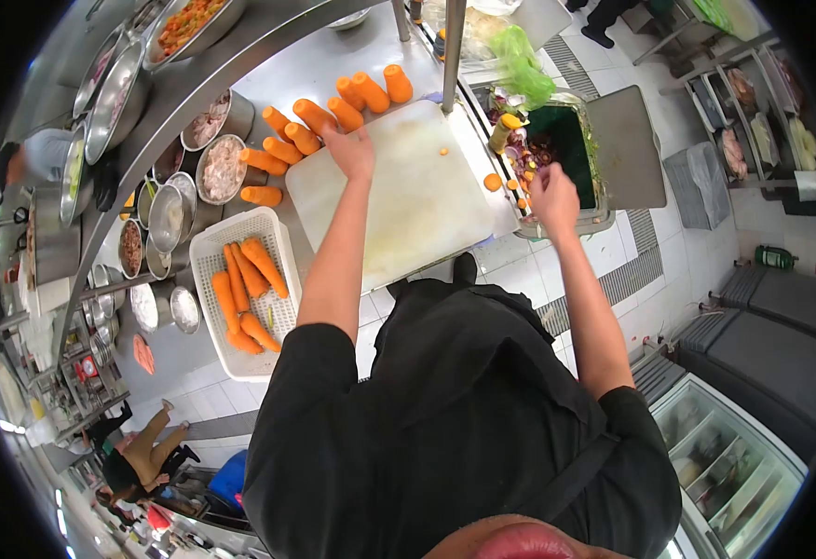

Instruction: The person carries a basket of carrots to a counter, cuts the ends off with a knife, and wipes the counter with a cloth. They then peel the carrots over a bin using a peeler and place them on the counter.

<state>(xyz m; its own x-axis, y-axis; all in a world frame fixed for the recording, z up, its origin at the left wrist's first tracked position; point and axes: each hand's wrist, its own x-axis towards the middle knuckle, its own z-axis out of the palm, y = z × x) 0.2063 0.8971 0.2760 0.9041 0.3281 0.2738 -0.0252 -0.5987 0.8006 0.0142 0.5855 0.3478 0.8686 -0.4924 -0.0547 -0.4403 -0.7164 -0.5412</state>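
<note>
My left hand (350, 151) rests at the far left edge of a white cutting board (408, 200), its fingers touching a peeled carrot (315, 115) in a row of several peeled carrots (371, 91) on the steel counter. My right hand (553, 197) hovers over the rim of a green waste bin (566, 154) filled with vegetable scraps, fingers curled; whether it holds anything is unclear. A small carrot end (492, 182) lies at the board's right edge. A white perforated basket (217, 312) with several carrots (245, 289) sits to the left.
Steel bowls of chopped ingredients (222, 168) crowd the counter's left side. A steel post (452, 56) rises at the board's far edge. A glass-top freezer (729, 466) stands at lower right. Other people (142, 452) are at the lower left and top left (40, 154).
</note>
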